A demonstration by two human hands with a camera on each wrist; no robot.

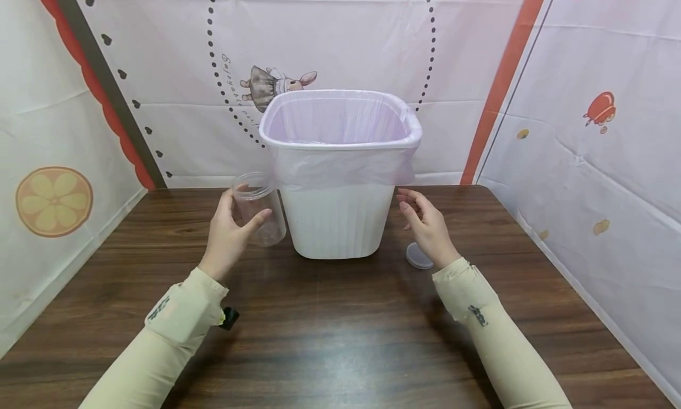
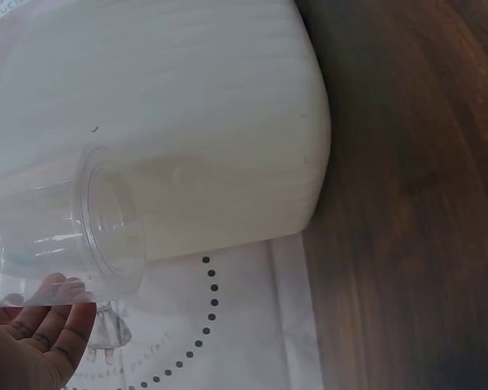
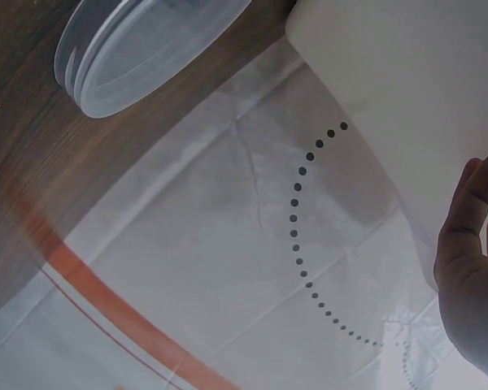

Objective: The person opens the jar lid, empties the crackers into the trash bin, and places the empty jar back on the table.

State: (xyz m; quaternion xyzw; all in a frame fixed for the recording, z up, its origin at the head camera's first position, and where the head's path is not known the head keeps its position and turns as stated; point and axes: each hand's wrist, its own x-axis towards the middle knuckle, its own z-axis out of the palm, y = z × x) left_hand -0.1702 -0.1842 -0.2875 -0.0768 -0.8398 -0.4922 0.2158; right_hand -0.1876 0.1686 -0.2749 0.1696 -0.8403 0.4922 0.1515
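Observation:
My left hand [image 1: 230,231] grips a clear plastic jar [image 1: 263,214] with no lid on, just left of the white trash bin [image 1: 337,214]. In the left wrist view the jar [image 2: 57,219] overlaps the bin's wall, and the fingers lie along its side. On the bin's other side my right hand [image 1: 428,226] hovers with loosely bent fingers and nothing in them. Below that hand a round clear lid [image 1: 418,256] lies on the table; the right wrist view shows this lid [image 3: 146,49] up close.
A pale purple liner bag [image 1: 340,116] is folded over the bin's rim. The bin stands upright on a dark wooden table [image 1: 319,332]. Printed white cloth [image 1: 362,36] hangs behind the table and along both sides.

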